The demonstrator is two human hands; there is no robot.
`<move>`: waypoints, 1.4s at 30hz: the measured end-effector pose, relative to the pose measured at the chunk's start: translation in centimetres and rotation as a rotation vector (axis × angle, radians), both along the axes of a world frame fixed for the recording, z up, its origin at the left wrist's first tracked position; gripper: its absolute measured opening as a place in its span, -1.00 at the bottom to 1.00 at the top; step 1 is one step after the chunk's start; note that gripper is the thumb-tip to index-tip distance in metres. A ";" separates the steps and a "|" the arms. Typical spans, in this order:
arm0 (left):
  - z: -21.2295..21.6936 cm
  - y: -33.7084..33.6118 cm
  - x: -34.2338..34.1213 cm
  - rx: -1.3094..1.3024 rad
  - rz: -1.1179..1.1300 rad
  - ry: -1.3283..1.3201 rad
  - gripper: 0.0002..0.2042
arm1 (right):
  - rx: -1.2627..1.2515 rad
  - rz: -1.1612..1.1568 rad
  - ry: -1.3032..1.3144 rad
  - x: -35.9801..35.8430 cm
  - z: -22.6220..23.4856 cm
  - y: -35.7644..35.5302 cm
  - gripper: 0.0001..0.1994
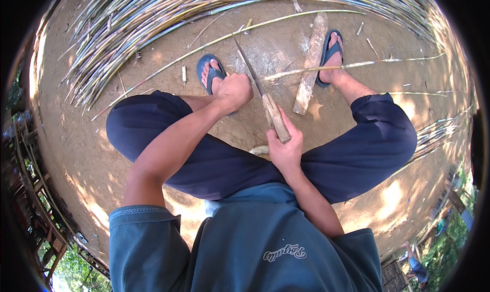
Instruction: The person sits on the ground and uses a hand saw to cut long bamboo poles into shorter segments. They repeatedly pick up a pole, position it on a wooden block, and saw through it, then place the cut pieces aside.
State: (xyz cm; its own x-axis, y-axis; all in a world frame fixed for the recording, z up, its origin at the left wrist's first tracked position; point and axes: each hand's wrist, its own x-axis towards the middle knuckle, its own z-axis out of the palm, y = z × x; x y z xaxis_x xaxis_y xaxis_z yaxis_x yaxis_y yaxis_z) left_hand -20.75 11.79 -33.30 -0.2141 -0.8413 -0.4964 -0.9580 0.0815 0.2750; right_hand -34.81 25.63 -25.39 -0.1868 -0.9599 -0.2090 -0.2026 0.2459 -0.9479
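Observation:
My right hand point(285, 145) is wrapped round the pale wooden handle of a long knife point(253, 73). Its narrow dark blade slants up and to the left, tip pointing away from me. Left of the blade, my left hand point(235, 91) is closed in a fist above my left foot. Whatever it may hold is hidden from this view. To the right of the blade, the cut end of a thin cane stalk point(370, 63) lies apart from both hands. That stalk crosses over a short log point(308, 80) on the ground.
A large heap of thin canes point(168, 16) curves along the far side. One long stalk point(214, 42) lies in front of it. My sandalled feet stand on bare earth, the right beside the log. More canes point(434, 136) lie right. Another person point(419, 271) is at the lower right.

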 end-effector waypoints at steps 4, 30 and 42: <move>0.6 -1.9 0.2 -0.197 0.043 0.012 -0.82 | -0.023 0.009 0.017 -0.4 -2.0 -1.4 -0.43; -6.3 -5.5 1.2 0.031 0.062 -0.077 -0.70 | 0.044 0.109 0.052 1.3 -8.5 -5.2 -0.46; -14.5 -5.5 1.4 0.096 0.175 -0.005 -0.72 | 0.279 0.159 0.195 0.5 -14.3 -5.4 -0.49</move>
